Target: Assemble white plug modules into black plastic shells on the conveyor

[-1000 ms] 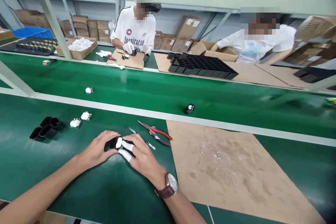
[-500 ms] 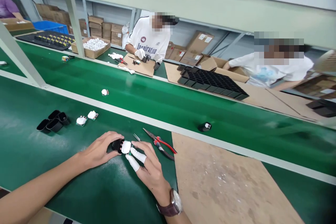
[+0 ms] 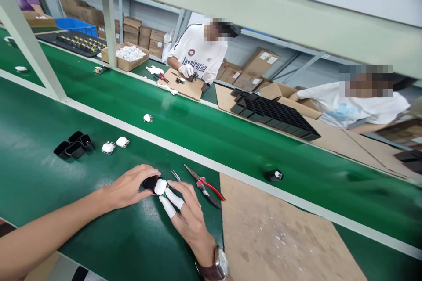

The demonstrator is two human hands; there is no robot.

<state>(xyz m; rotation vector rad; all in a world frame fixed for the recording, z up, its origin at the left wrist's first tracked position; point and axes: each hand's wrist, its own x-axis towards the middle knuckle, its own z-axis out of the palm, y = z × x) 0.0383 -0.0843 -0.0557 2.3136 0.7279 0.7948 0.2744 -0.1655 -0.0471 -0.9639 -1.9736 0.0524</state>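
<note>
My left hand (image 3: 136,186) is closed around a black plastic housing (image 3: 150,183), its open end facing right. Between the covered fingers of my right hand (image 3: 184,208) is a small circuit board (image 3: 161,187) with a white lump on top. The board's left edge sits at the housing's mouth, seemingly partly inside; how deep is hidden. White finger cots cover two of my right fingers. Tweezers (image 3: 176,175) and red-handled long-nose pliers (image 3: 204,185) lie just beyond my right hand.
Several black housings (image 3: 75,149) and two white-topped boards (image 3: 108,147) lie at left. A cardboard sheet (image 3: 283,232) covers the right of the bench. On the green belt (image 3: 198,127) are another board (image 3: 147,118) and a housing (image 3: 274,175). Co-workers sit across it.
The board has moved closer into the housing's mouth, its wires now covered. On the belt, a board and a housing have shifted right. The whole view has shifted slightly.
</note>
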